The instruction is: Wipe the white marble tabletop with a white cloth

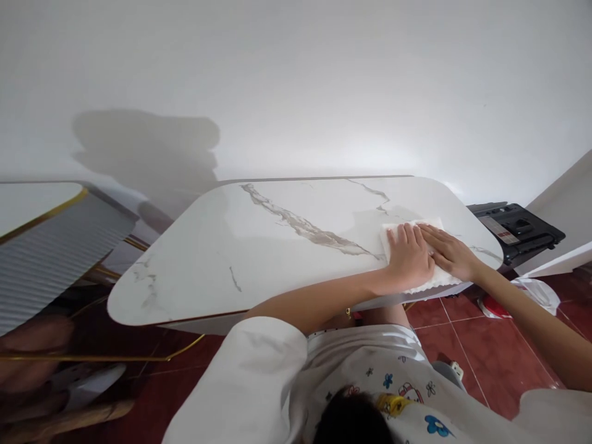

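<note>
A white cloth [432, 285] with a wavy edge lies on the right part of a white marble-patterned tabletop [203, 246]. My left hand [409, 256] rests palm down on the cloth, fingers stretched out with their tips slightly bent. Beside it, my right hand [448, 250] also lies flat on the cloth, and its fingers reach towards the left hand so that the two touch or nearly touch. Neither hand wraps around the cloth. The fabric under both palms is hidden.
A plain white wall [324, 92] runs behind the table. To the right are a black hard case [522, 225] and a white plastic bag [539, 293]. At left stands a ribbed grey cabinet [60, 246] with gold trim. The floor [490, 351] is red tile.
</note>
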### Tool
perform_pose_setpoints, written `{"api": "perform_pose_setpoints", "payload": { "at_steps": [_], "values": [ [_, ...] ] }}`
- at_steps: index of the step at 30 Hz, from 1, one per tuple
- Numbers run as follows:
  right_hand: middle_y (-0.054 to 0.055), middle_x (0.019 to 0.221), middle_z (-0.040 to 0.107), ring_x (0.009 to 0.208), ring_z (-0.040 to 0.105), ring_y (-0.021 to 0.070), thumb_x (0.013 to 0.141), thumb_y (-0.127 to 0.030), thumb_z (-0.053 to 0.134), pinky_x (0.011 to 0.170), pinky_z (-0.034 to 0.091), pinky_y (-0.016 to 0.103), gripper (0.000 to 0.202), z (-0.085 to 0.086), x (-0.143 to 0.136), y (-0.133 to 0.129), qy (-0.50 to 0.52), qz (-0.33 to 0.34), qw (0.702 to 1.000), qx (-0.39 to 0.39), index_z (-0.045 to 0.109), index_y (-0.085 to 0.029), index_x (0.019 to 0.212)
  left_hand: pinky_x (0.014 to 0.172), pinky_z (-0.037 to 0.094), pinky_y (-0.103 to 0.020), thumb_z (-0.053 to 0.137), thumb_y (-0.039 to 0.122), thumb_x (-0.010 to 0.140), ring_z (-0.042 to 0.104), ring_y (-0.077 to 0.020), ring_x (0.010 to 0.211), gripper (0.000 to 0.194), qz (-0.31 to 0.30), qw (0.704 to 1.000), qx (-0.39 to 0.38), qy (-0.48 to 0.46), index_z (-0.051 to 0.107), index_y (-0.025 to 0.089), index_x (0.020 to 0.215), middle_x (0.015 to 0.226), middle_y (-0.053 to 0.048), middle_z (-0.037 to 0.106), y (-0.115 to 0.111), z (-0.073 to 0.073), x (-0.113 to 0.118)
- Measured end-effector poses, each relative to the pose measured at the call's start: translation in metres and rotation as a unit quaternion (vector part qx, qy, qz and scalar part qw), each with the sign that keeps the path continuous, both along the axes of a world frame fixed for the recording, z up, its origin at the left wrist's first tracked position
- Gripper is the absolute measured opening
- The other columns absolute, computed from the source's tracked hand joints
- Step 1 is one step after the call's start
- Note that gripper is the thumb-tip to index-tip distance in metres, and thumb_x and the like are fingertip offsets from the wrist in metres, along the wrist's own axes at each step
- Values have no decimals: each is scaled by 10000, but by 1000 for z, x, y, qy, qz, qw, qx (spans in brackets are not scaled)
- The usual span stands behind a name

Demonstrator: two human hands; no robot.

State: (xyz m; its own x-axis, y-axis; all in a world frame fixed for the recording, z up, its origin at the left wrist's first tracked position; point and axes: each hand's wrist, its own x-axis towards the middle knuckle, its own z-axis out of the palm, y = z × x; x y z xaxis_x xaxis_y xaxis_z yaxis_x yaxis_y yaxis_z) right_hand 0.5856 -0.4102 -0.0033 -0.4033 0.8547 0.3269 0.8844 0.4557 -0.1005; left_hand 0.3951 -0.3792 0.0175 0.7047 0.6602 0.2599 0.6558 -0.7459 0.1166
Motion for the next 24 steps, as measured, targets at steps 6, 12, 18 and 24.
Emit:
{"api": "perform_pose_setpoints", "payload": {
  "at_steps": [6,12,18,24],
  "values": [
    [69,1617,339,1479,348,287,1004,-448,331,1185,367,569,627,3,40,-8,-4,-16,1000,-9,251,-259,1596,1180,276,-617,362,359,963,323,-402,1448,686,-13,1000,-23,0,312,-63,1502,1562,-279,358,-3,9,34],
    [32,1594,392,1475,359,275,988,-392,310,1187,381,538,606,3,71,-8,-23,-83,996,-2,302,-259,1579,1201,251,-587,352,352,960,334,-379,1425,669,-44,998,-40,-11,323,-47,1497,1532,-255,388,9,12,66],
    [62,1558,449,1437,427,290,969,-332,295,1165,404,542,599,9,79,26,-70,-115,991,7,363,-218,1553,1203,246,-560,335,359,965,362,-328,1398,620,-33,997,-53,-37,359,24,1486,1512,-200,430,40,12,81],
    [43,1552,461,1441,424,260,964,-293,281,1184,388,511,578,14,89,88,-54,-182,982,-10,414,-219,1521,1217,215,-521,314,316,970,358,-310,1409,590,-4,996,-71,-50,367,32,1484,1518,-196,429,94,13,101]
  ]
}}
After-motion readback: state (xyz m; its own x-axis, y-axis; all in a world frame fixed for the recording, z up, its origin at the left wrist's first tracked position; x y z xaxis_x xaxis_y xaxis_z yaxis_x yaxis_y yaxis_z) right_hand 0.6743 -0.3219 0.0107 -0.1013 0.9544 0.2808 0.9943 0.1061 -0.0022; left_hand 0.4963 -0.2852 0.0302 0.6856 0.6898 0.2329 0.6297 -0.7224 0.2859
